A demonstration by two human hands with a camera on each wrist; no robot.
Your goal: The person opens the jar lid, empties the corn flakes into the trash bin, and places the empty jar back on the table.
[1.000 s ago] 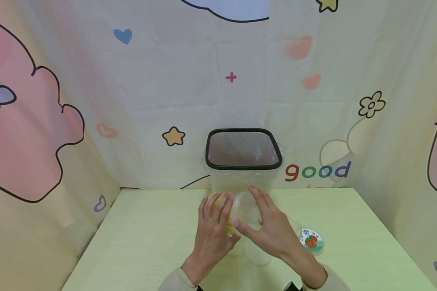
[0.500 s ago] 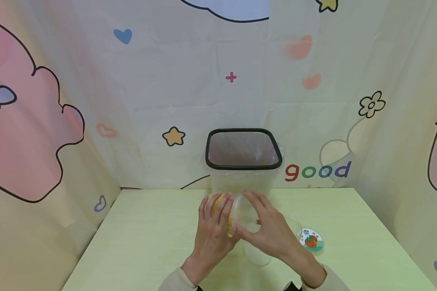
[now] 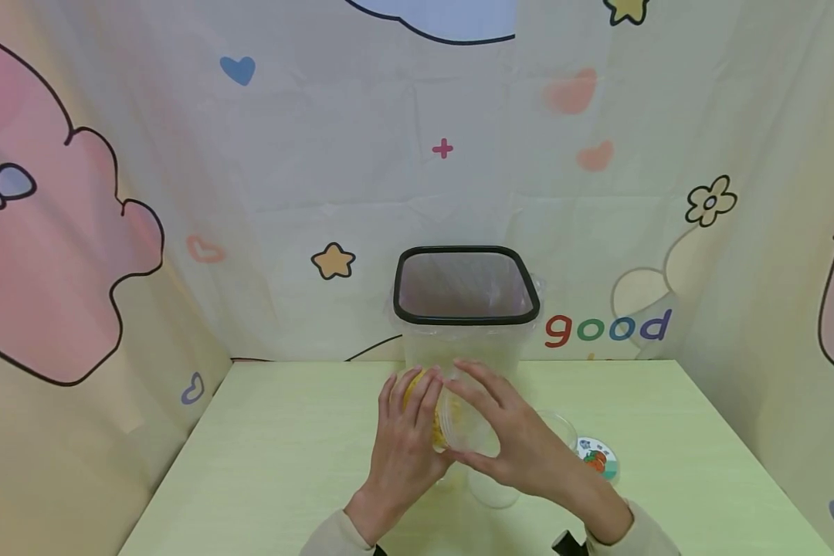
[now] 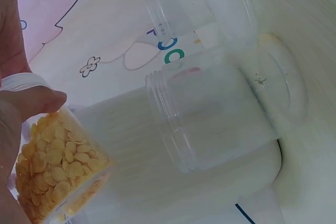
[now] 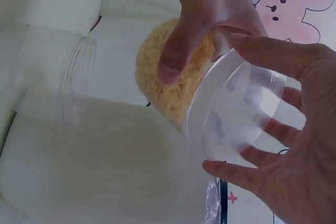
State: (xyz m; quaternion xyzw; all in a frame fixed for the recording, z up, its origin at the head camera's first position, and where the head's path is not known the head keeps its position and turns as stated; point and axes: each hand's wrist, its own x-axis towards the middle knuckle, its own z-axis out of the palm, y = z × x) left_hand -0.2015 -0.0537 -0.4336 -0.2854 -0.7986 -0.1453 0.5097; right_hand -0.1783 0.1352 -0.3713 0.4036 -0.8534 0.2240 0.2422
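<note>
My left hand (image 3: pixel 403 444) grips a tilted clear plastic jar of yellow flakes (image 4: pixel 58 163), its mouth end facing right in the head view. Over that end sits a clear round lid (image 5: pixel 231 111). My right hand (image 3: pixel 521 440) has its thumb and fingers curved around the lid, fingertips at its rim in the right wrist view. Beside the hands, two clear jars stand on the table: one nearer (image 4: pixel 215 108) and one farther off (image 4: pixel 184 6). In the head view my right hand and forearm hide part of them.
A bin with a black rim (image 3: pixel 466 320) and a clear liner stands at the back of the pale green table (image 3: pixel 285 432). A round disc with an orange fruit picture (image 3: pixel 601 459) lies right of the right wrist. Printed cloth (image 3: pixel 320 154) surrounds the table.
My right hand has turned slightly about the lid: its fingers moved left and its thumb came lower. My left hand keeps its grip on the jar. The head view has shifted very slightly.
</note>
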